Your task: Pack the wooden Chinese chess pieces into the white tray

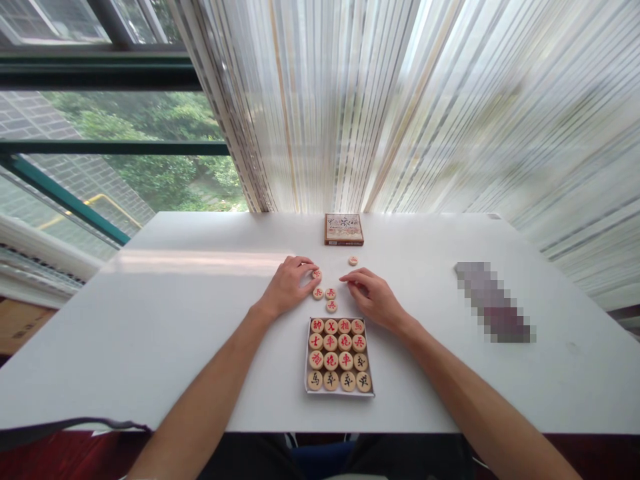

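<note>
Between the thumb and index finger of my left hand [287, 288] is a round wooden xiangqi piece [317, 274] with a red character. Just below it on the table lie more red-marked pieces: one xiangqi piece [319, 293] by my left thumb, a second piece [331, 293] to its right, and a third piece [331, 306] nearer the tray. My right hand [373, 297] hovers to the right of them, fingers loosely bent and apart, holding nothing visible. Beyond it a single piece [353, 261] lies alone.
A shallow white box tray [340, 393] close to me holds rows of pieces, red-marked and black-marked. At the back of the white table [200, 320] lies the printed box lid [344, 229]. A pixelated object [493, 300] lies at right; string curtains [320, 100] hang behind.
</note>
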{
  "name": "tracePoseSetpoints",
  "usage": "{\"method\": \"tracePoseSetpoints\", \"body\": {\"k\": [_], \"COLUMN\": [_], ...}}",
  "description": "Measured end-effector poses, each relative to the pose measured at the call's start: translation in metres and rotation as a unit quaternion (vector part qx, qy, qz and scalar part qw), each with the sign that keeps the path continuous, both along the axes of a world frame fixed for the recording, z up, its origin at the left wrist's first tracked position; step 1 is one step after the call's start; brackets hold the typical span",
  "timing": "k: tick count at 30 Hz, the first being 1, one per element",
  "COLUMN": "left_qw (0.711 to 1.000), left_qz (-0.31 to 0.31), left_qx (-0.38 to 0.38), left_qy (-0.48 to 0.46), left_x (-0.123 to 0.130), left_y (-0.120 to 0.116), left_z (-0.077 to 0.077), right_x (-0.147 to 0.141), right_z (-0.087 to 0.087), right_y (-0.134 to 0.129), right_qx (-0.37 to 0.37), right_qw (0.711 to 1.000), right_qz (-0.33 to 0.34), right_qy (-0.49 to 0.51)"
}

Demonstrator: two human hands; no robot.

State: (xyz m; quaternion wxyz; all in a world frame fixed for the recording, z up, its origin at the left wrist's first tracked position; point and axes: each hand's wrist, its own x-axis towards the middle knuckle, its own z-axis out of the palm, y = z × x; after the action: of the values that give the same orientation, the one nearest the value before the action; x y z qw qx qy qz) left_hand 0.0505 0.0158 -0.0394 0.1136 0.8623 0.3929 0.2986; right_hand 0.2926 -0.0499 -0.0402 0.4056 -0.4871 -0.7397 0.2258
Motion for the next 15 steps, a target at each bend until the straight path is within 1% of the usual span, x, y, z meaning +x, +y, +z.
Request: {"method": "tracePoseSetpoints", "body": {"k": [4,8,10,12,15], "left_qw": [0.999,0.990,0.982,0.977,0.970], "left_qz": [0.004,0.036,0.036,0.011,-0.047], "left_qx": [-0.022,-0.085,-0.108,-0.124,-0.153], "left_qy": [-0.027,-0.109,-0.148,-0.173,-0.182], "left_x": [0.000,0.000,0.003,0.007,0.015], "left_y": [0.003,0.001,-0.004,-0.010,-0.022], "left_z": [-0.002,0.003,0.008,0.013,0.018], "right_x": [0.000,-0.001,-0.002,-0.003,-0.006], "right_z": [0.000,0.002,0.005,0.008,0.013], "right_y": [0.000,0.000,-0.001,-0.003,-0.007], "right_qx": [-0.006,-0.005,-0.010,-0.023,-0.045], "right_qw": [1.000,1.000,0.999,0.997,0.991], "right_qz": [-0.004,-0.002,-0.004,0.000,0.017], "right_qy": [0.003,0.018,0.041,0.074,0.123]}}
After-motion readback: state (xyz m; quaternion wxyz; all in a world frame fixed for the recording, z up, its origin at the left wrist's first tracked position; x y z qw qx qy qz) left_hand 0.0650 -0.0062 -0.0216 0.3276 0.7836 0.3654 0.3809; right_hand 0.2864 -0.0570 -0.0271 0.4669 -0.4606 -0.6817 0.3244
